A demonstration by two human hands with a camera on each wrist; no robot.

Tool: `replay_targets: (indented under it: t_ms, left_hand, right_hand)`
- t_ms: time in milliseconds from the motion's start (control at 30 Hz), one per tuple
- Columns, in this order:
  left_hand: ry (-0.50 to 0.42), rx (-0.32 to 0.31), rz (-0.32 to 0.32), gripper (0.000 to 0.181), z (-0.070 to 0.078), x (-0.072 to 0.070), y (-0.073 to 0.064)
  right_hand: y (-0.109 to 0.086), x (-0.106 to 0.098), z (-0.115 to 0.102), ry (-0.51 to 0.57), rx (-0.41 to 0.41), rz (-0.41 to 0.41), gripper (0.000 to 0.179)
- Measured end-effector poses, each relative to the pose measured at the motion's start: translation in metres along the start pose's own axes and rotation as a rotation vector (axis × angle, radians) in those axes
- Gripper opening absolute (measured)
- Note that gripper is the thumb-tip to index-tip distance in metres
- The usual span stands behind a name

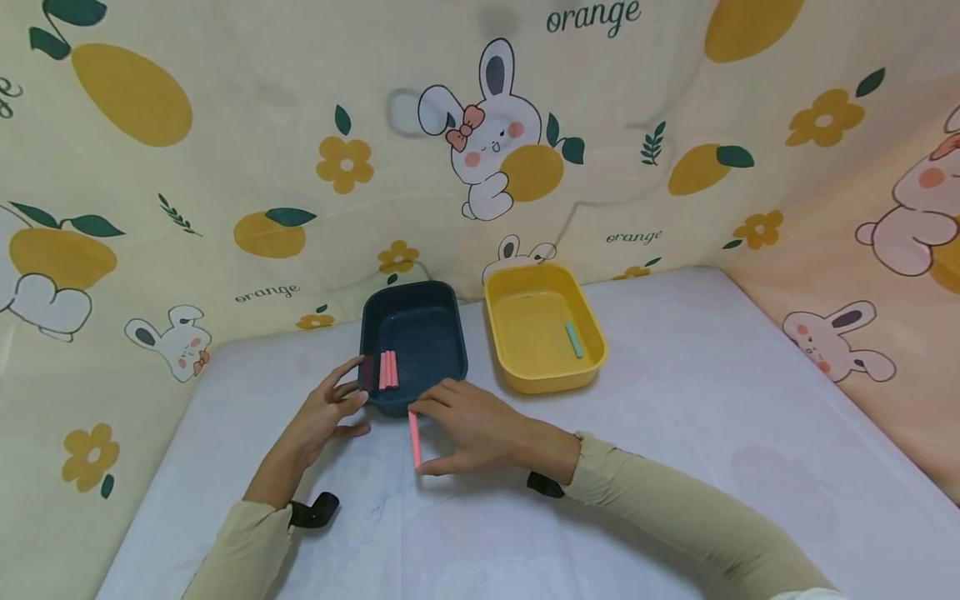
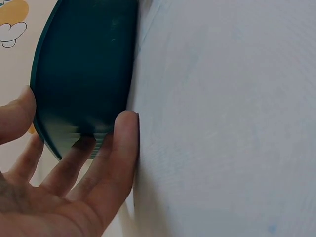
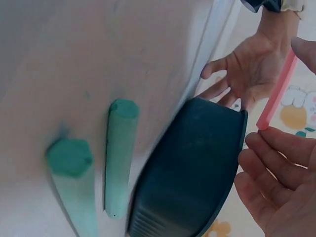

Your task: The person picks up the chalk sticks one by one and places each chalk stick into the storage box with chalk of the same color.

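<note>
A pink stick of chalk (image 1: 415, 440) is pinched end to end between the thumb and fingers of my right hand (image 1: 480, 429), just in front of the dark blue tray (image 1: 423, 304). Inside that tray, several pink chalk sticks (image 1: 388, 369) lie side by side near its left wall. My left hand (image 1: 318, 421) rests against the tray's front left corner, its thumb near the rim and its fingers spread along the outside. The right wrist view shows a green chalk stick (image 3: 121, 158) and another green chalk stick (image 3: 74, 168) on the table; in the head view they are hidden.
Right of the dark tray stands a yellow tray (image 1: 551, 385) with one green chalk stick (image 1: 573, 340) in it. Both trays sit at the back of the white-covered table (image 1: 675, 400), close to a patterned cloth backdrop (image 1: 360, 75).
</note>
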State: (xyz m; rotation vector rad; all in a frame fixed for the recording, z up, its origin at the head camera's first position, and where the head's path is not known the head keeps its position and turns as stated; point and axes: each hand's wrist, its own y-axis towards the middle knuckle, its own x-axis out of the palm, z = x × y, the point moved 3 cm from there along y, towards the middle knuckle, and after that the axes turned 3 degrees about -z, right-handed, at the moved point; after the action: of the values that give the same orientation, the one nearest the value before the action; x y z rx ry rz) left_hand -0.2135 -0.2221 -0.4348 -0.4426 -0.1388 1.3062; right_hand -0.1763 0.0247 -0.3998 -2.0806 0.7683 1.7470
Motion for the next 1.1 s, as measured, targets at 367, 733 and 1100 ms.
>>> replay_targets:
  t_ms: [367, 733, 1100]
  left_hand:
    - [-0.008, 0.017, -0.006, 0.068, 0.002, 0.001, -0.002]
    - [0.003, 0.019, -0.001, 0.068, 0.001, 0.002, 0.0]
    - [-0.012, 0.037, 0.007, 0.068, -0.001, 0.002, -0.001]
  right_hand:
    - [0.008, -0.008, -0.001, -0.065, -0.026, 0.041, 0.082]
    - [0.015, -0.022, -0.004, -0.084, -0.015, 0.062, 0.081]
    - [0.022, -0.028, -0.001, -0.067, 0.001, 0.047, 0.081]
